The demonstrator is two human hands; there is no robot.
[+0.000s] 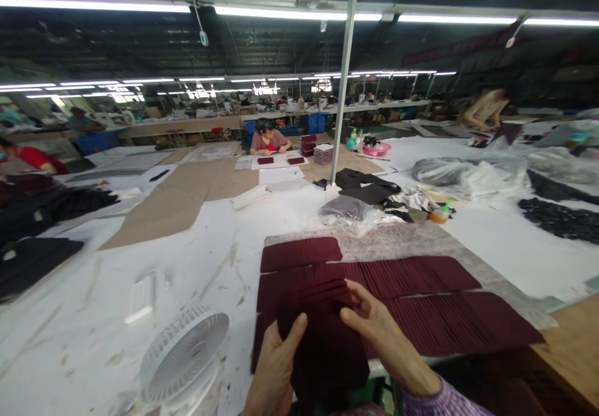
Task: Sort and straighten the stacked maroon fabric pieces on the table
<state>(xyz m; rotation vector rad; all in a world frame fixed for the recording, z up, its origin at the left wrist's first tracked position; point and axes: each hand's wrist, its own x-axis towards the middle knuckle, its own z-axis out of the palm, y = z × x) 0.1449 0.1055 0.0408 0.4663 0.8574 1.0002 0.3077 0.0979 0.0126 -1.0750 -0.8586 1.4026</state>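
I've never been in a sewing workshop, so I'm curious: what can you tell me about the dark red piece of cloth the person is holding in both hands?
The dark red fabric piece looks like soft cloth, flat and roughly rectangular, with faint folds near its top. The left hand grips its left edge, thumb on top; the right hand holds its upper right. It is held over rows of overlapped maroon pieces of the same colour, laid out on the white table.

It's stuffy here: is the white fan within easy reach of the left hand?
Probably yes. The white fan stands just left of the left hand, nothing between them, though that hand grips a maroon fabric piece.
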